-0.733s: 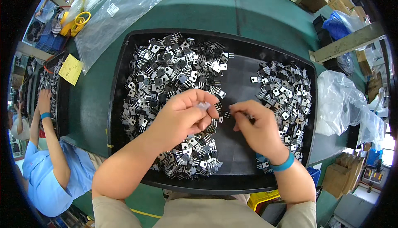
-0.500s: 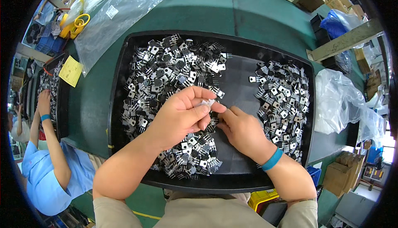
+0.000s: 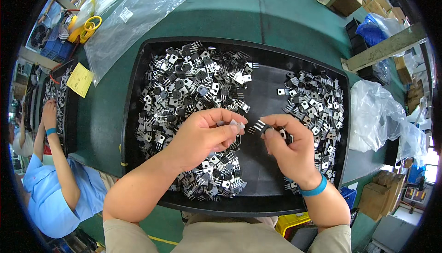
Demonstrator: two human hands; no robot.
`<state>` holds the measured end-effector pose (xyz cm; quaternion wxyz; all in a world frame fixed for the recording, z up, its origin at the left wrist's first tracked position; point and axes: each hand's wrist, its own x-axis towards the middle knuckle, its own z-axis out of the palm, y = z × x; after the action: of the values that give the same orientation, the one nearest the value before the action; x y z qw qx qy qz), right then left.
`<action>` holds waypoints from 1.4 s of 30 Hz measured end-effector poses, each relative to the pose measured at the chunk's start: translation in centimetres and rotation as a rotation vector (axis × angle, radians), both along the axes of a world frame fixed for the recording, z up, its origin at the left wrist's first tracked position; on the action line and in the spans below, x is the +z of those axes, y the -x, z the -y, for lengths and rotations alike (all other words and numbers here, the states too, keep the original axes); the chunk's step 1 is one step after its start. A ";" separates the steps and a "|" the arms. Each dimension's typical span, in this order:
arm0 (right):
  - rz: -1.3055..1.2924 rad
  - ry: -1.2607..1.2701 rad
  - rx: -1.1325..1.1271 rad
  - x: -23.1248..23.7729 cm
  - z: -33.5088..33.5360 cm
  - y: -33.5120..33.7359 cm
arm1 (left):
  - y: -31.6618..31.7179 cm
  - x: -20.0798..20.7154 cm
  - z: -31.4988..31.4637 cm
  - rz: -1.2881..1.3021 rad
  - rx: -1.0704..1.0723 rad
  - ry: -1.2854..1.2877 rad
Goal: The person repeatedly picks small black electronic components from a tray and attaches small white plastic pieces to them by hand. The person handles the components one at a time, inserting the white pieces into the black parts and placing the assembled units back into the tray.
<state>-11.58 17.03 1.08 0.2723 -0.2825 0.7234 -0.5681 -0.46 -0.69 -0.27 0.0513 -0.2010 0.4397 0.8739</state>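
Note:
My left hand [image 3: 195, 135] is over the middle of a black tray [image 3: 301, 58], its thumb and fingers pinching small whitish pieces [image 3: 236, 124] whose kind I cannot make out. To its right, my right hand [image 3: 294, 151] is closed on black three-legged transistors [image 3: 259, 126]; the metal legs of one stick out toward my left fingertips. Part of what the right hand holds is hidden by its fingers. A large heap of transistors [image 3: 184, 80] fills the tray's left side. A narrower heap of the same parts [image 3: 317, 103] lies along the right side.
Clear plastic bags lie on the green table [image 3: 221, 9] at the far left, beside a yellow paper tag [image 3: 80, 80]. Another crumpled bag [image 3: 373, 112] sits right of the tray. At left, a co-worker in a blue shirt [image 3: 69, 193] reaches into a similar tray. Cardboard boxes [image 3: 380, 191] stand lower right.
My right hand has moved right, away from my left, and turned so that the transistors in it now show. My left hand has shifted slightly down and right, still pinching the whitish pieces.

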 end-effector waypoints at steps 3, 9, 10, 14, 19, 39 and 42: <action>-0.198 0.025 -0.024 0.8 0.3 -0.8 | 0.0 0.0 -0.2 0.045 -0.008 -0.061; -0.162 0.092 0.012 0.0 -0.4 -1.0 | 0.0 0.3 -0.2 0.121 -0.023 -0.097; -0.148 0.077 0.051 0.1 -0.5 -1.0 | 0.0 0.3 -0.2 0.123 -0.021 -0.102; -0.142 0.077 0.179 0.3 -0.3 -0.9 | 0.0 0.2 -0.2 0.116 -0.028 -0.103; -0.200 0.048 0.131 0.5 -0.2 -0.8 | 0.0 0.1 -0.3 0.094 -0.107 -0.076; -0.049 0.086 0.011 0.4 -0.6 -1.3 | -0.1 -0.2 -0.3 0.073 -0.110 -0.123; -0.057 0.087 0.018 0.3 -0.7 -1.3 | -0.1 -0.2 -0.3 0.086 -0.141 -0.111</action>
<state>-10.26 17.69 1.40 0.2442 -0.3167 0.7029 -0.5882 -0.38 -0.44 -0.42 0.1425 -0.2039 0.4008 0.8817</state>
